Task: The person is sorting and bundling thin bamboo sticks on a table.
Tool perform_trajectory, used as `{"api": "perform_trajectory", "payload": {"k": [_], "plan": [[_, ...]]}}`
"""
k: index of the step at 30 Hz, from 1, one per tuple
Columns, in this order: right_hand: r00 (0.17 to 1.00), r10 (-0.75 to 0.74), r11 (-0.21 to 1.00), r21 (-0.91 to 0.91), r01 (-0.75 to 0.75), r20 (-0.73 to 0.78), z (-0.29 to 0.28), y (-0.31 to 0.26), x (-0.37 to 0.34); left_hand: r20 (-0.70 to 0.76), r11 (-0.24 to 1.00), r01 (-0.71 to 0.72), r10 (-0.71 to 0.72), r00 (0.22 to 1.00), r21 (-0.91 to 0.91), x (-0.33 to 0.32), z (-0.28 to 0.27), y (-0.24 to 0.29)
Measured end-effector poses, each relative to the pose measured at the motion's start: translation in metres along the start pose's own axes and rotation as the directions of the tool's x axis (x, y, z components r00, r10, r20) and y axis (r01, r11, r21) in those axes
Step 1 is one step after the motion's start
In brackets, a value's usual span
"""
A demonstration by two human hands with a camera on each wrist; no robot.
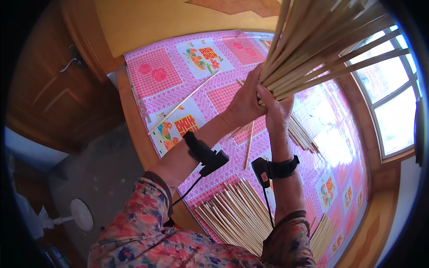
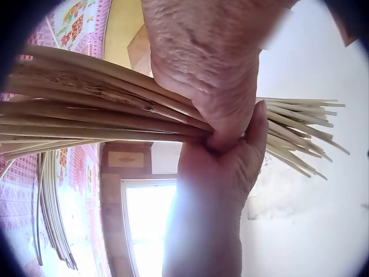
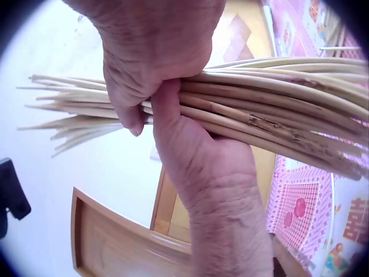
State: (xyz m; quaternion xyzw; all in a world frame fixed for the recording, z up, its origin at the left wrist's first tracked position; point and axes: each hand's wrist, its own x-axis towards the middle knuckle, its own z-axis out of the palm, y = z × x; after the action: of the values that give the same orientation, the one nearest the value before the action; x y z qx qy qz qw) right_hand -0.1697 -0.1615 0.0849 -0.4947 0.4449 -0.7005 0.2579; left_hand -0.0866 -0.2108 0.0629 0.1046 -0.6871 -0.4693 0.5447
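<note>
Both hands grip one bundle of long, pale tan stalks (image 1: 313, 49), raised above the patterned bed cover. In the head view my left hand (image 1: 245, 103) wraps the bundle close beside my right hand (image 1: 280, 109), and the stalks fan out up and to the right. The left wrist view shows the left hand (image 2: 202, 63) from above, overlapping the right hand (image 2: 222, 170) around the bundle. Seen in the right wrist view, the right hand (image 3: 155, 52) curls over the stalks (image 3: 277, 95) with the left thumb (image 3: 167, 101) against them. The palms' inner sides are hidden.
A dense row of stalks (image 1: 234, 214) lies near the front edge of the pink cover (image 1: 214, 156). Smaller groups lie at the right (image 1: 304, 134) and lower right (image 1: 324, 236). A single stalk (image 1: 185, 100) lies at left. A window (image 1: 389, 107) stands at right, a door (image 1: 58, 85) at left.
</note>
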Motion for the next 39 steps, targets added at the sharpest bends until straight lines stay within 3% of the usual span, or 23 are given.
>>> {"api": "perform_trajectory", "payload": {"k": [1,5,7,8,9,11,15,17,19,21,22,24,25,26,27,30,31,33,34,35,36,37,39], "plan": [[0.998,-0.001,1.0,0.011,0.0,0.066,0.005,0.0,0.006,-0.022,1.0,-0.017,0.018,1.0,0.015,0.001,-0.003,0.002],[1.0,0.013,0.997,-0.081,-0.011,0.021,0.001,0.044,-0.011,0.103,0.978,0.157,-0.143,0.984,-0.14,-0.027,-0.01,-0.043],[0.999,0.016,1.0,-0.004,-0.016,0.043,0.008,0.044,-0.019,0.097,0.993,0.037,-0.048,0.994,0.108,-0.039,-0.013,-0.048],[0.992,0.089,0.992,-0.095,-0.081,0.084,0.004,0.042,-0.018,0.067,0.95,0.275,-0.268,0.961,-0.15,-0.043,-0.007,-0.064],[0.993,0.084,0.992,-0.096,-0.076,0.078,0.004,0.043,-0.017,0.074,0.95,0.272,-0.264,0.962,-0.151,-0.04,-0.005,-0.059],[1.0,0.021,1.0,0.009,-0.021,-0.006,0.009,0.041,-0.012,-0.05,0.997,0.022,-0.018,0.999,0.068,-0.033,-0.004,-0.045],[0.999,0.017,0.999,0.045,-0.016,-0.032,0.007,0.034,-0.016,-0.057,0.994,0.017,-0.011,0.998,0.112,-0.032,-0.002,-0.037],[0.998,-0.043,0.999,-0.021,0.042,-0.044,0.003,0.063,-0.035,0.02,0.96,0.265,-0.268,0.963,0.087,-0.046,-0.003,-0.047],[0.997,-0.062,0.998,-0.02,0.061,-0.047,-0.002,0.054,-0.027,0.005,0.984,0.161,-0.162,0.987,0.071,-0.041,0.007,-0.059],[0.997,-0.026,0.999,-0.03,0.023,-0.078,-0.001,0.064,-0.046,0.034,0.977,0.176,-0.181,0.983,0.123,-0.054,0.006,-0.06],[0.994,-0.048,0.997,-0.063,0.042,-0.099,-0.012,0.056,-0.027,0.063,0.986,0.105,-0.114,0.991,0.133,-0.029,0.015,-0.054],[0.991,0.105,0.994,0.021,-0.103,-0.082,-0.023,0.069,-0.034,0.095,0.974,0.143,-0.162,0.982,0.177,-0.054,0.009,-0.057],[0.993,-0.037,0.998,-0.062,0.03,-0.114,-0.028,0.068,-0.026,0.111,0.981,0.111,-0.13,0.985,0.162,-0.039,0.018,-0.064],[0.993,0.073,0.997,-0.005,-0.074,-0.094,-0.028,0.065,-0.033,0.123,0.966,0.166,-0.192,0.974,0.199,-0.054,0.013,-0.069],[0.99,0.057,0.998,0.02,-0.055,-0.131,-0.028,0.063,-0.034,0.146,0.961,0.172,-0.206,0.968,0.215,-0.046,0.019,-0.073],[0.974,0.001,0.998,0.058,0.012,-0.225,-0.029,0.042,-0.031,0.153,0.985,0.008,-0.035,0.988,0.172,-0.038,0.032,-0.077],[0.967,0.016,0.992,0.127,0.016,-0.253,-0.036,0.03,-0.034,0.188,0.989,-0.017,-0.011,0.982,0.146,-0.029,0.039,-0.057],[0.963,0.053,0.978,0.206,0.003,-0.264,-0.033,0.031,-0.034,0.286,0.934,0.141,-0.241,0.928,0.328,-0.021,0.03,-0.028],[0.952,0.089,0.945,0.328,0.013,-0.293,-0.033,0.033,-0.034,0.321,0.933,0.04,-0.163,0.933,0.358,-0.017,0.03,-0.028],[0.928,0.137,0.891,0.453,0.037,-0.345,-0.033,0.034,-0.048,0.372,0.935,0.042,-0.181,0.91,0.352,-0.023,0.033,-0.023],[0.933,0.06,0.901,0.421,0.102,-0.355,-0.032,0.033,-0.048,0.392,0.894,0.024,-0.22,0.894,0.447,-0.015,0.031,-0.013],[0.922,0.073,0.899,0.425,0.104,-0.381,-0.029,0.035,-0.054,0.429,0.845,0.004,-0.276,0.86,0.535,-0.014,0.027,-0.003],[0.886,0.217,0.824,0.563,0.059,-0.41,-0.023,0.041,-0.067,0.487,0.826,0.017,-0.349,0.801,0.563,-0.021,0.023,0.008]]}}
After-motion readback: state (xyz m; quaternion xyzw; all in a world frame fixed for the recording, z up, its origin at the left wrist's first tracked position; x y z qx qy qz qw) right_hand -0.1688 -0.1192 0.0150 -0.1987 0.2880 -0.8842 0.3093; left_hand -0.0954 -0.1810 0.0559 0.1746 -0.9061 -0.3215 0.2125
